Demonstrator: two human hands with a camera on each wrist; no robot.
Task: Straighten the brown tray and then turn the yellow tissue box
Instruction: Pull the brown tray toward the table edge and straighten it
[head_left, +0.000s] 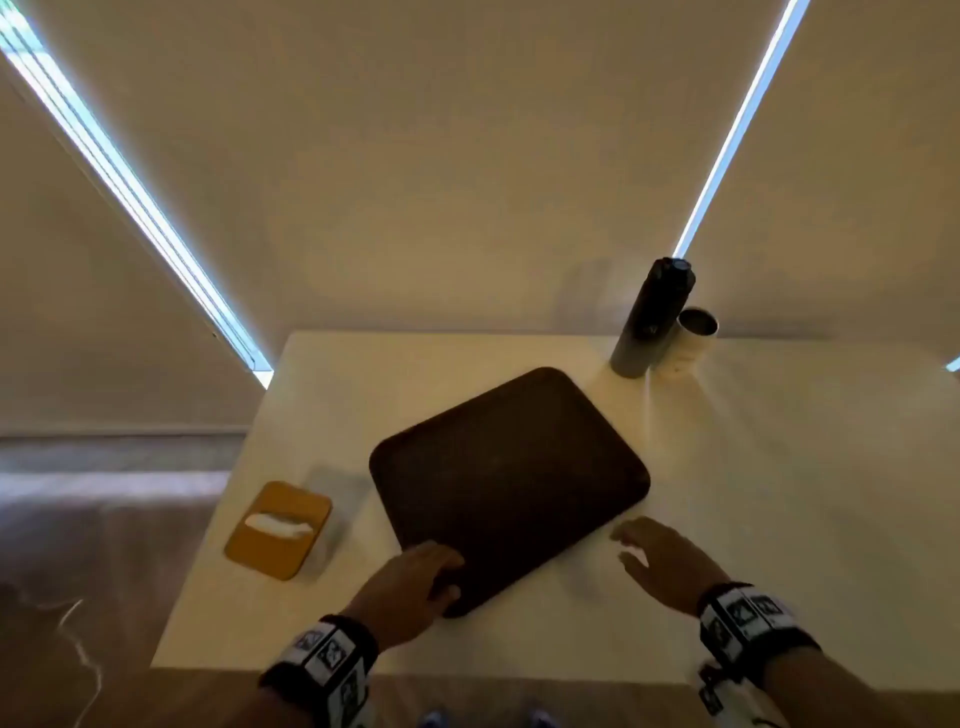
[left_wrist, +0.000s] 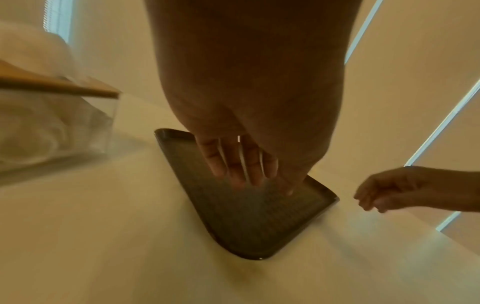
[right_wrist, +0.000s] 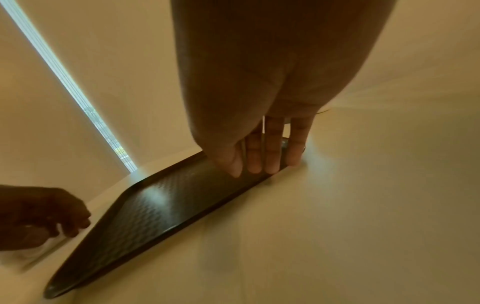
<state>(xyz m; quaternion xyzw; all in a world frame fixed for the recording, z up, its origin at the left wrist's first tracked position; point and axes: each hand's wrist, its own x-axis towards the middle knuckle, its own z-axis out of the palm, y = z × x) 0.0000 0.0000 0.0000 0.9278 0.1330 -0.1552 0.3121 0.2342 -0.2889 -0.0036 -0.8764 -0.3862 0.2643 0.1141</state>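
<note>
The brown tray (head_left: 511, 480) lies turned at an angle on the white table (head_left: 779, 493). My left hand (head_left: 428, 569) reaches over its near left corner with straight fingers (left_wrist: 244, 164) just above or on the tray (left_wrist: 246, 222). At the tray's near right edge, my right hand (head_left: 647, 545) has its straight fingers (right_wrist: 271, 150) against the tray (right_wrist: 155, 209). Neither hand holds anything. The yellow tissue box (head_left: 278, 527) stands left of the tray by the table's left edge. A white tissue pokes from the slot in its yellow lid (left_wrist: 59, 85).
A tall dark grey bottle (head_left: 652, 319) and a white tumbler (head_left: 691, 340) stand at the table's far right, just past the tray's far corner. The table's near edge (head_left: 493, 670) runs right below my wrists. Drawn blinds hang behind the table.
</note>
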